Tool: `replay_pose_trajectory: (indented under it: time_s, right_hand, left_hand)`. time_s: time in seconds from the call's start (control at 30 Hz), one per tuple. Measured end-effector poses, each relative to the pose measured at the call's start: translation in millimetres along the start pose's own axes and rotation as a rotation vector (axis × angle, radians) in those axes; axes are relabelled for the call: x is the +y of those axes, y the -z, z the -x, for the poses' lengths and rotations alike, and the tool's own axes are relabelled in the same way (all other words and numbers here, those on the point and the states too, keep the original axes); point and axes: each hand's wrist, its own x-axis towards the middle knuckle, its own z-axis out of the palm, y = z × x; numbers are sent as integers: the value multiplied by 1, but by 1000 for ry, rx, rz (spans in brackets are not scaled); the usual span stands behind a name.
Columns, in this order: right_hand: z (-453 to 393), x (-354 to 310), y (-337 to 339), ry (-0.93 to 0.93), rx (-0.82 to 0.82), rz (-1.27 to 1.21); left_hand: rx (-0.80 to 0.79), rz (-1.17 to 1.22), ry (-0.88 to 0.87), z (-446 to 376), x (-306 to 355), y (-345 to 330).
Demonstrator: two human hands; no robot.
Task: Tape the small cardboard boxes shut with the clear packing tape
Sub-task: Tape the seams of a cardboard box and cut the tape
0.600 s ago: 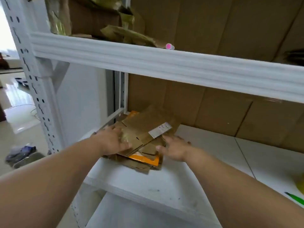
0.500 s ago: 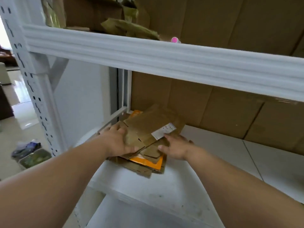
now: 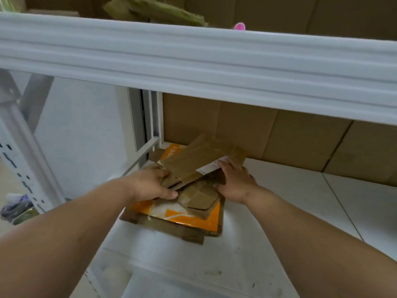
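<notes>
I see left hand (image 3: 150, 186) and right hand (image 3: 233, 181) gripping top flattened box (image 3: 193, 164), stack on white shelf (image 3: 279, 201) centre frame, white shelf beam (image 3: 193, 61) overhead, pink object (image 3: 239, 26) upper right.

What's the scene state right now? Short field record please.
setting: white shelf of a metal rack
stack: flattened cardboard boxes, one orange-printed
top box: flattened box with white label, tilted on the stack
left hand: grips the top box's near-left edge
right hand: holds its right edge by the label
tape: not visible
</notes>
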Motion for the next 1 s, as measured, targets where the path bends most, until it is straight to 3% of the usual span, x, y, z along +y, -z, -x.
replay_pose_trajectory:
  time_s: [0.1,0.2,0.3,0.5,0.6,0.7,0.9,1.0]
  right_hand:
    - [-1,-3,1,-38,98,-144]
    - [3,-6,2,-66,166,-256]
    - [13,-7,5,-83,243,-214]
    - [50,12,24,-222,471,-333]
    - [72,34,38,-281,474,-585]
    - [102,57,48,-286,440,-813]
    - [166,125,70,-411,505,-802]
    - [196,169,82,-507,460,-886]
  left_hand:
    - [42,314,-39,2,-1,15]
    - [237,277,-105,5,2,16]
    - [398,254,-169,8,10,15]
    - [627,600,-281,26,34,18]
    - [594,843,-305,36,56,15]
    - [481,940,-306,47,90,0]
    - [266,953,-206,61,152,-52]
    - [125,958,-137,67,187,-91]
